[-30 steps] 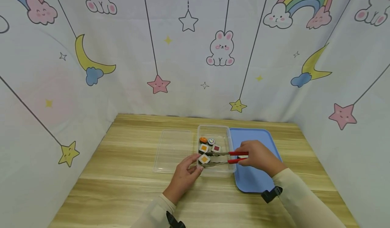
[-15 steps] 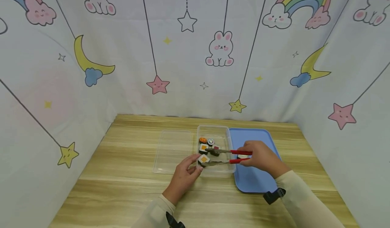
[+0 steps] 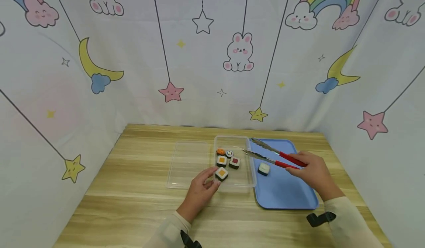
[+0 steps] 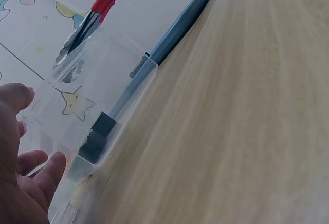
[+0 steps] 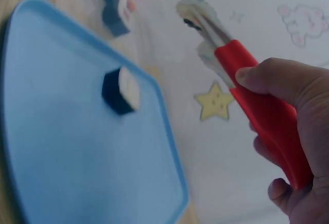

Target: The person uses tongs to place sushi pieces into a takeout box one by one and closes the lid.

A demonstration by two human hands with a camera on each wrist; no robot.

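Observation:
My left hand [image 3: 200, 193] holds the near left corner of a clear plastic box [image 3: 244, 181], its fingertips around the outer walls. Inside the box sit several toy sushi pieces: an orange-topped one [image 3: 220, 152], a small round roll [image 3: 229, 154], two with yellow centres and one with a dark red centre [image 3: 234, 162]. In my right hand [image 3: 312, 168] are red-handled metal tongs [image 3: 265, 154], gripped by the handles. Their tips stand apart with nothing between them, above the box's right edge and the blue tray [image 3: 285, 196]. A white-topped sushi piece [image 3: 263, 169] lies on the tray.
A clear lid [image 3: 187, 165] lies flat on the wooden table [image 3: 132, 203], left of the box. The tray stands against the box's right side. A white printed cloth [image 3: 199, 63] rises behind the table and on both sides.
The tongs have moved out of the box, up and to the right, over the tray, leaving the near yellow-centred piece in the box. My left hand stays at the corner.

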